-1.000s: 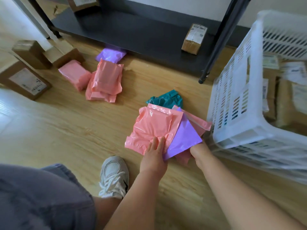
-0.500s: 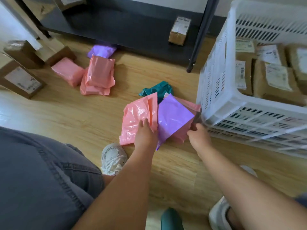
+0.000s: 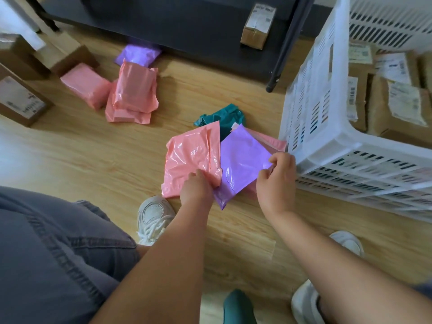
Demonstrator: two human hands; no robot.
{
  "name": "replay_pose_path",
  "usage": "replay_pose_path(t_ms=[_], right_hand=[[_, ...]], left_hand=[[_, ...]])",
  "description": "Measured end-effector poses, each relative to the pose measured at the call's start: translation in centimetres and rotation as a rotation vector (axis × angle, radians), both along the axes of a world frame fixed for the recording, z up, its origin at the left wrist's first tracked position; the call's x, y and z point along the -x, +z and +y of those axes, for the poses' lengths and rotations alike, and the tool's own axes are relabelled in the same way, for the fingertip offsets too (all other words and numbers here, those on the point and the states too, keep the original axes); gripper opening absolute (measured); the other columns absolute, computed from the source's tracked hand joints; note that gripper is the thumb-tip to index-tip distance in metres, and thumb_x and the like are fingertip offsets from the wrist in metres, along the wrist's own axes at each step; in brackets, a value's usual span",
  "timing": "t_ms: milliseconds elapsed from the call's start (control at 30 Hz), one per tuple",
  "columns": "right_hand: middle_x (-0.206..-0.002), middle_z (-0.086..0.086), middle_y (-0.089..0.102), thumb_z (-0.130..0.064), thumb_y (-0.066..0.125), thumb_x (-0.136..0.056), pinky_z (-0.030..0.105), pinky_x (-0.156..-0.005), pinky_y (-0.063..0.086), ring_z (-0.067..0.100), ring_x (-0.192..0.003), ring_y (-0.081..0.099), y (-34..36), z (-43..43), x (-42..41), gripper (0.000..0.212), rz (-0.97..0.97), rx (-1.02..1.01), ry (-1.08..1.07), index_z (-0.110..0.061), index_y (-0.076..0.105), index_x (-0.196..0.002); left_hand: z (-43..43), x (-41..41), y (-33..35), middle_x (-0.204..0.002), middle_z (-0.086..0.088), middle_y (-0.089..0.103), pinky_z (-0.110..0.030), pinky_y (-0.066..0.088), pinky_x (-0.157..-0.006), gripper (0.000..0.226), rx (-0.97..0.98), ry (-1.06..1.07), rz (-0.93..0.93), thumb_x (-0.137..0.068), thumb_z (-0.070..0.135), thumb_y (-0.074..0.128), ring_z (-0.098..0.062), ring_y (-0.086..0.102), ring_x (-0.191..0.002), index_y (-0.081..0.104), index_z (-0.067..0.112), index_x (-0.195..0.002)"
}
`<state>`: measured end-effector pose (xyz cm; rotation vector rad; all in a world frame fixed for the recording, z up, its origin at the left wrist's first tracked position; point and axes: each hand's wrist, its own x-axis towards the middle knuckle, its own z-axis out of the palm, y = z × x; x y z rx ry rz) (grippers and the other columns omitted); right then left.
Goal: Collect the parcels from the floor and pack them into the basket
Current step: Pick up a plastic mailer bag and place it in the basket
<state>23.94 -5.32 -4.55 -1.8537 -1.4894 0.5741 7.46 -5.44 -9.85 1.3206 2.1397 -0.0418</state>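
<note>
My left hand (image 3: 196, 188) grips the lower edge of a pink plastic parcel (image 3: 189, 157) held just above the floor. Beside it my right hand (image 3: 277, 176) pinches the right corner of a purple parcel (image 3: 240, 160) that overlaps the pink one. Another pink parcel (image 3: 272, 142) lies under them against the basket, and a teal parcel (image 3: 224, 116) lies behind. The white slatted basket (image 3: 327, 146) stands at the right and holds several brown boxes with labels (image 3: 397, 106). More pink parcels (image 3: 133, 94) and a purple one (image 3: 138, 53) lie further left on the wood floor.
Brown cardboard boxes (image 3: 21, 99) stand at the far left. A dark low shelf (image 3: 187, 22) with a small box (image 3: 257, 24) and a black rack leg (image 3: 285, 43) runs along the back. My shoes (image 3: 152, 216) and knee are close below the parcels.
Both hands lifted the pink and purple parcels and shifted their hold; my right hand now pinches the purple parcel's corner. The view has moved closer to the basket.
</note>
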Motion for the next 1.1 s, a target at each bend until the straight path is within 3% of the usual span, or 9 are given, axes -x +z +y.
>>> replay_pose_path(t_ms=[100, 200, 300, 400, 567, 667, 733, 967, 1100], right_hand=[[-0.101, 0.013, 0.052, 0.01, 0.057, -0.068, 0.04, -0.08, 0.041, 0.032, -0.095, 0.048, -0.6, 0.7, 0.6, 0.031, -0.225, -0.146, 0.093, -0.003, 0.055, -0.096], [-0.111, 0.014, 0.057, 0.007, 0.06, -0.067, 0.043, -0.095, 0.04, 0.034, -0.11, 0.049, -1.6, 1.4, 0.5, 0.038, -0.403, -0.179, 0.21, -0.004, 0.062, -0.103], [-0.121, 0.017, 0.057, 0.006, 0.064, -0.068, 0.051, -0.109, 0.034, 0.037, -0.122, 0.047, -2.7, 1.8, 0.3, 0.044, -0.501, -0.123, 0.338, -0.004, 0.064, -0.112], [-0.127, 0.016, 0.057, 0.002, 0.065, -0.07, 0.047, -0.118, 0.016, 0.035, -0.131, 0.043, -3.4, 1.8, 0.2, 0.049, -0.543, -0.002, 0.413, -0.005, 0.063, -0.119], [-0.129, 0.014, 0.054, 0.007, 0.065, -0.059, 0.05, -0.116, 0.023, 0.036, -0.13, 0.043, -4.1, 2.1, -0.6, 0.067, -0.608, 0.127, 0.597, -0.006, 0.06, -0.124], [-0.139, 0.016, 0.047, 0.01, 0.063, -0.061, 0.051, -0.117, 0.021, 0.039, -0.136, 0.036, -4.7, 2.0, -1.1, 0.074, -0.659, 0.156, 0.654, -0.011, 0.056, -0.132], [-0.144, 0.017, 0.044, 0.009, 0.062, -0.067, 0.05, -0.117, 0.02, 0.039, -0.138, 0.033, -5.0, 2.0, -1.4, 0.07, -0.664, 0.144, 0.648, -0.014, 0.058, -0.132], [-0.127, 0.017, 0.061, 0.009, 0.069, -0.07, 0.054, -0.107, 0.036, 0.039, -0.124, 0.053, -4.4, 2.4, -1.7, 0.048, -0.677, 0.064, 0.609, -0.016, 0.074, -0.111], [-0.12, 0.009, 0.067, 0.003, 0.066, -0.075, 0.049, -0.107, 0.037, 0.035, -0.119, 0.057, -2.5, 2.9, -1.6, 0.04, -0.641, 0.029, 0.574, -0.016, 0.072, -0.111]], left_hand=[[0.0, -0.1, -0.3, -0.127, -0.015, 0.05, -0.041, 0.045, -0.089, 0.03, -0.012, -0.02, 0.012, -0.1, 0.015, 0.041, -0.034, 0.055, -0.116, 0.044, 0.005, -0.128], [0.2, -0.2, -0.4, -0.127, -0.015, 0.048, -0.041, 0.044, -0.087, 0.033, -0.031, 0.004, 0.002, -0.099, 0.019, 0.045, -0.034, 0.053, -0.117, 0.044, 0.004, -0.128], [0.5, -0.1, -0.4, -0.126, -0.015, 0.048, -0.042, 0.045, -0.086, 0.034, -0.046, 0.034, -0.003, -0.098, 0.022, 0.047, -0.034, 0.051, -0.117, 0.045, 0.002, -0.126], [0.6, 0.0, -0.8, -0.124, -0.016, 0.048, -0.042, 0.043, -0.083, 0.032, -0.055, 0.007, 0.016, -0.098, 0.02, 0.048, -0.036, 0.052, -0.113, 0.046, 0.001, -0.123], [0.7, 0.1, -1.1, -0.121, -0.014, 0.048, -0.041, 0.04, -0.077, 0.028, -0.088, 0.003, 0.007, -0.098, 0.021, 0.047, -0.036, 0.053, -0.11, 0.049, 0.003, -0.119], [0.6, 0.0, -1.0, -0.119, -0.013, 0.049, -0.039, 0.038, -0.074, 0.025, -0.138, -0.019, 0.006, -0.098, 0.021, 0.047, -0.035, 0.052, -0.108, 0.051, 0.005, -0.116], [0.6, -0.2, -0.7, -0.119, -0.012, 0.05, -0.04, 0.039, -0.075, 0.024, -0.164, -0.047, 0.0, -0.098, 0.022, 0.046, -0.033, 0.051, -0.108, 0.052, 0.006, -0.116], [0.6, -0.9, 1.1, -0.12, -0.008, 0.05, -0.039, 0.042, -0.072, 0.025, -0.244, -0.136, 0.019, -0.097, 0.02, 0.048, -0.03, 0.052, -0.109, 0.055, 0.011, -0.119], [1.1, -1.3, 3.1, -0.126, -0.006, 0.051, -0.042, 0.05, -0.082, 0.031, -0.263, 0.044, -0.146, -0.094, 0.014, 0.048, -0.03, 0.056, -0.107, 0.058, 0.016, -0.124]])
